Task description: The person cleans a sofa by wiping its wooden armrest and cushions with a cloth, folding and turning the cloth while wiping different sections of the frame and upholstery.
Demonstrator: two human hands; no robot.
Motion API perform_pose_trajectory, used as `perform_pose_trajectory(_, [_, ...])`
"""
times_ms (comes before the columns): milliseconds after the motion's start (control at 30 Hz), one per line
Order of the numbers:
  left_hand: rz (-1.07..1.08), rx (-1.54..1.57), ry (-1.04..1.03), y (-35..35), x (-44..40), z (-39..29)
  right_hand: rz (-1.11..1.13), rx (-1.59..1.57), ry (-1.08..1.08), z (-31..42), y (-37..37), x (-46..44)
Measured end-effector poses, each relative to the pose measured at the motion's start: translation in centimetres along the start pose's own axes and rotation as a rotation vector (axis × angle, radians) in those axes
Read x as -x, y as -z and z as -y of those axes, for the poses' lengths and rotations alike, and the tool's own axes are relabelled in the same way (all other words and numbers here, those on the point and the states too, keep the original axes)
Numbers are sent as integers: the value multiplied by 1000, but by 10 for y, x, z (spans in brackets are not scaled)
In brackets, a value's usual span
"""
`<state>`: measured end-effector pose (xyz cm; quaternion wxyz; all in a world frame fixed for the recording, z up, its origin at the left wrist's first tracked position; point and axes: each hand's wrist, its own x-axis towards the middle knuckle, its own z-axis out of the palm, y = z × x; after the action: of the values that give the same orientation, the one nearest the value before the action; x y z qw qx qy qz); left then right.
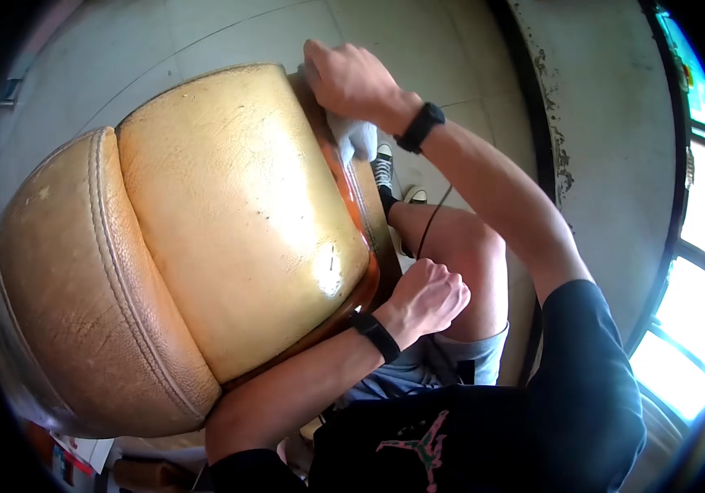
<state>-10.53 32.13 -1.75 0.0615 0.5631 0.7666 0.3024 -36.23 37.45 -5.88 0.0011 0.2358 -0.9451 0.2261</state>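
A tan leather seat cushion (229, 205) with worn, shiny patches fills the middle, joined to a browner, stitched padded part (81, 287) at the left. At the top, my right hand (352, 80) is closed at the far corner of the cushion's brown side panel, with a white cloth (355, 138) bunched under it. My left hand (428, 297) is curled into a fist near the cushion's lower right corner, above my leg; its palm and anything in it are hidden. A thin dark cord (434, 220) runs down close to this hand.
Light floor tiles (229, 29) lie behind the seat. My knee (459, 246) and a dark sneaker (383, 168) are right of it. Farther right stand a wall with peeling paint (607, 123) and a bright window (689, 329). Some red and white items (81, 452) lie at the lower left.
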Motion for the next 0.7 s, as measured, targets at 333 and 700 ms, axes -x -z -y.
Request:
perform_pose_trajectory(333, [422, 138, 144, 4, 4, -7, 138, -119, 202, 23, -2, 103])
perform_pose_trajectory(700, [385, 174, 146, -5, 9, 5, 61, -121, 303, 18, -17, 121])
